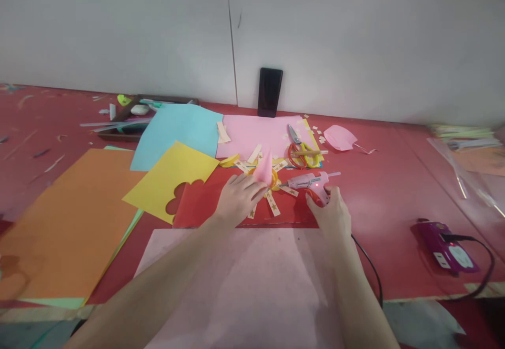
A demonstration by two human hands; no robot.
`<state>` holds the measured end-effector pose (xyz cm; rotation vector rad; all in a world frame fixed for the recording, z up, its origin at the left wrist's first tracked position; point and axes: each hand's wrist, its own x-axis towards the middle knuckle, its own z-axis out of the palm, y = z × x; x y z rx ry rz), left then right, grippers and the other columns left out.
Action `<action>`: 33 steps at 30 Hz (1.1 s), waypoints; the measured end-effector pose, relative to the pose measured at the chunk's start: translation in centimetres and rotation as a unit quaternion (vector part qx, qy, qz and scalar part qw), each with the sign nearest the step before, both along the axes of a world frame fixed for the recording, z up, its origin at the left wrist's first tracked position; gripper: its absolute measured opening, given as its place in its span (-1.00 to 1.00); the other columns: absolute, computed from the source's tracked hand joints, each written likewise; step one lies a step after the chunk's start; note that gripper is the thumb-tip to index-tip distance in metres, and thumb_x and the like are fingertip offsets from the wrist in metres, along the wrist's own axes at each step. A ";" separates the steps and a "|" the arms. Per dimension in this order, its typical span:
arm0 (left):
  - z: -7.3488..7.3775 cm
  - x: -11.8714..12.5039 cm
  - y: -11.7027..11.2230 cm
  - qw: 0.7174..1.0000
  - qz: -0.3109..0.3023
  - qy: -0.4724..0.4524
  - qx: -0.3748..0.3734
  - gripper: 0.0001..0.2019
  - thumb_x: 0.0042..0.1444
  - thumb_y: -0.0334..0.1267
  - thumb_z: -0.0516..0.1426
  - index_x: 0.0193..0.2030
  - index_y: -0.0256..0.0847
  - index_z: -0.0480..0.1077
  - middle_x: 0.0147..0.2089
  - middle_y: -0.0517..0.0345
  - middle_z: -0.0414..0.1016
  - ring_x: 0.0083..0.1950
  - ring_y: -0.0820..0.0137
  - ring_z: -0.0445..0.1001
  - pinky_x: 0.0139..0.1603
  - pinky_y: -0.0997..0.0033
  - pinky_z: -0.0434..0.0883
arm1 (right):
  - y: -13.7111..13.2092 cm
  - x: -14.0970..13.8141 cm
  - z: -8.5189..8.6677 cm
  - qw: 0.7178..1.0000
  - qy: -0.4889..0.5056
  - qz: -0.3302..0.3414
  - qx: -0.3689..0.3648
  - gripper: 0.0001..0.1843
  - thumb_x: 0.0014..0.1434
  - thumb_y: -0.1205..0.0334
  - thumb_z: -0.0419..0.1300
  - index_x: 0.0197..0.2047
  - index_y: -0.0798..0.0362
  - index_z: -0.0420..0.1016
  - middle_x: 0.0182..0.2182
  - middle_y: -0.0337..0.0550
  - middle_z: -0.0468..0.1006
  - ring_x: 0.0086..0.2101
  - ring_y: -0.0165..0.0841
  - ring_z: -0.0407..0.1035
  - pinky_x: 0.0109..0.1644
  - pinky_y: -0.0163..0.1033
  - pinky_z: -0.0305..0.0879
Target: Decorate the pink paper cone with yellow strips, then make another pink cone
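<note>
My left hand (240, 197) is closed on a pointed pink paper piece (263, 169), tipped upward. Just beneath it, a yellow paper ring (274, 179) with star-printed paper strips (273, 205) fanning out lies on a red sheet (205, 196); my fingers hide part of it. In my right hand (332, 216) is a pink glue gun (310, 180), its nozzle pointing left close to the ring and a glue stick poking out behind. Scissors (303, 151) with red and yellow handles lie just beyond the glue gun, under a thin stick (310, 152).
Orange (71, 217), blue (177, 133) and yellow (169, 175) sheets lie to the left, before a dark tray (122, 133). A black phone (270, 92) leans on the wall. Pink paper petals (340, 138) and a purple power socket box (447, 246) with a cable are right.
</note>
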<state>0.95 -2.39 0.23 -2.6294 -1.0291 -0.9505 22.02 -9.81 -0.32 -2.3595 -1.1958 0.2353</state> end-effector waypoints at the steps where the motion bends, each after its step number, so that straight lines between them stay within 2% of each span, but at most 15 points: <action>1: -0.2 0.2 0.0 1.000 0.000 0.007 -0.003 -0.81 0.13 -0.22 0.03 -0.37 -0.21 0.42 -0.52 0.20 0.35 -0.45 0.45 0.29 -0.39 0.40 0.12 | 0.0 0.0 0.0 1.000 -0.002 -0.001 0.003 -0.53 -0.10 -0.10 0.09 -0.16 -0.02 0.23 -0.23 -0.11 0.45 -0.27 -0.21 0.35 -0.40 -0.28 0.10; 7: -1.0 0.7 0.0 0.999 0.015 0.038 -0.018 -0.80 0.15 -0.22 0.01 -0.37 -0.19 0.42 -0.50 0.21 0.39 -0.42 0.45 0.32 -0.38 0.38 0.10 | -0.2 0.0 0.2 1.000 0.002 0.001 0.012 -0.53 -0.08 -0.11 0.08 -0.14 -0.02 0.22 -0.20 -0.12 0.45 -0.25 -0.22 0.35 -0.37 -0.27 0.10; 24: -0.7 0.9 0.0 0.994 0.022 0.038 -0.097 -0.80 0.15 -0.26 0.01 -0.41 -0.19 0.41 -0.48 0.22 0.43 -0.44 0.46 0.34 -0.37 0.38 0.11 | -0.1 -0.1 0.2 1.000 0.014 0.019 0.002 -0.54 -0.08 -0.06 0.10 -0.13 -0.02 0.22 -0.16 -0.10 0.44 -0.24 -0.21 0.35 -0.37 -0.26 0.12; 33: -0.7 0.8 0.1 0.996 0.025 0.075 -0.044 -0.77 0.17 -0.25 -0.03 -0.41 -0.18 0.41 -0.54 0.22 0.36 -0.45 0.44 0.29 -0.40 0.37 0.05 | 0.0 -0.1 0.5 1.000 0.020 0.014 -0.019 -0.54 -0.08 -0.06 0.10 -0.13 -0.02 0.22 -0.13 -0.10 0.44 -0.22 -0.20 0.35 -0.36 -0.25 0.12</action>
